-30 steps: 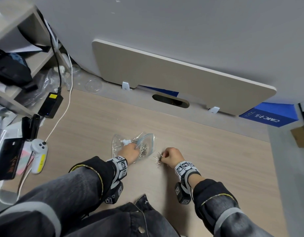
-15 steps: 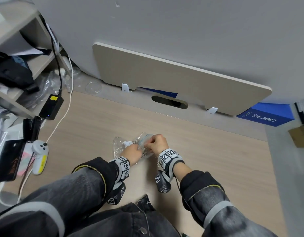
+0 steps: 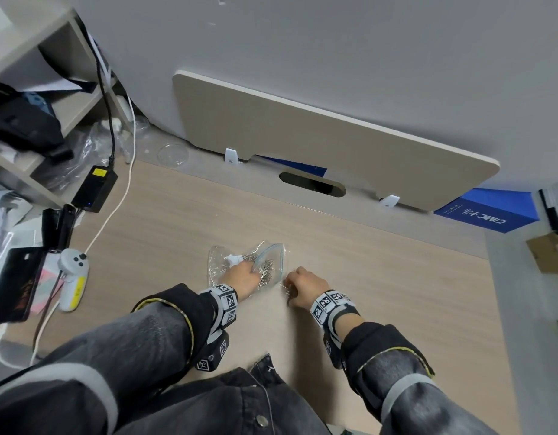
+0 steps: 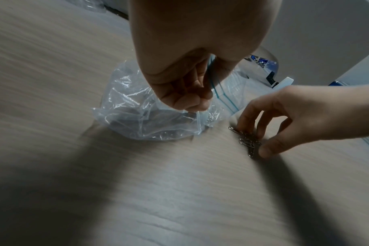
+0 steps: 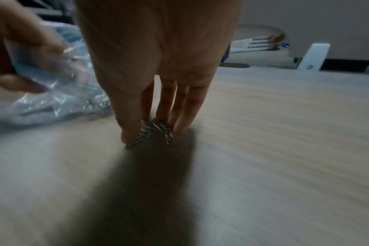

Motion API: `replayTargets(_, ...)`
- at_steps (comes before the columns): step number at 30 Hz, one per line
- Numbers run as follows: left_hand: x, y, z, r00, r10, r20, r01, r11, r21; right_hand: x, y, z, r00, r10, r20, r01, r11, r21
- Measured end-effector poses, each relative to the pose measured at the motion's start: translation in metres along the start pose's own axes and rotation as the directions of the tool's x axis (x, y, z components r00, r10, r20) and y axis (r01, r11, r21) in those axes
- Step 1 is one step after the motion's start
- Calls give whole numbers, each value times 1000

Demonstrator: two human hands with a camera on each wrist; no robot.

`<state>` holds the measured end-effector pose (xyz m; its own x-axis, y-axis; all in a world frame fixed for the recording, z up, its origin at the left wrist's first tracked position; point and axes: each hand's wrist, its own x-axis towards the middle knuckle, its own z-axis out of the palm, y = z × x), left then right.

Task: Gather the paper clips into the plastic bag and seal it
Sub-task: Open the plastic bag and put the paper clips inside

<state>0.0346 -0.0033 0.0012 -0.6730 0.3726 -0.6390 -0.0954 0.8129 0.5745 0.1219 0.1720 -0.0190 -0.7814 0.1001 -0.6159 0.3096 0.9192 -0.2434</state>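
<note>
A clear plastic zip bag (image 3: pixel 227 262) (image 4: pixel 137 116) (image 5: pixel 53 99) with a blue seal strip lies on the wooden desk, its mouth held up and open. My left hand (image 3: pixel 243 279) (image 4: pixel 185 96) pinches the bag's rim. Several metal paper clips (image 3: pixel 266 271) lie inside the bag. Just right of the bag, a small heap of loose paper clips (image 4: pixel 248 141) (image 5: pixel 156 131) sits on the desk. My right hand (image 3: pixel 303 285) (image 4: pixel 263 131) (image 5: pixel 150 131) comes down on that heap, thumb and fingers closing around the clips.
At the desk's (image 3: pixel 381 277) left edge lie a white controller (image 3: pixel 72 274), a black power brick (image 3: pixel 94 188) with cables, and a dark card. A shelf unit (image 3: pixel 26 98) with clutter stands at far left. A beige panel (image 3: pixel 318 139) leans on the wall behind.
My right hand was at the bag's mouth half a second ago; it has moved back right and down onto the loose clips. My left hand keeps its hold on the bag.
</note>
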Motion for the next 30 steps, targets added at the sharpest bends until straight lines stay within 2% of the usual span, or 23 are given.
replayTargets(6, -2, -2, 0, 1000, 0, -14, 0, 1000, 6, 1, 2, 8, 999, 16, -52, -17, 1000, -17)
replayTargets(14, 0, -7, 2, 1000, 1, 4, -1, 1000, -9, 5, 0, 15, 990, 44, -134, -29, 994, 107)
replayTargets(22, 1, -9, 1, 1000, 3, 1, -3, 1000, -16, 6, -1, 13, 990, 54, -132, -40, 993, 109)
replayTargets(30, 3, -7, 1, 1000, -8, -1, 8, 1000, -12, 5, 3, 15, 980, 147, -133, -120, 974, 191)
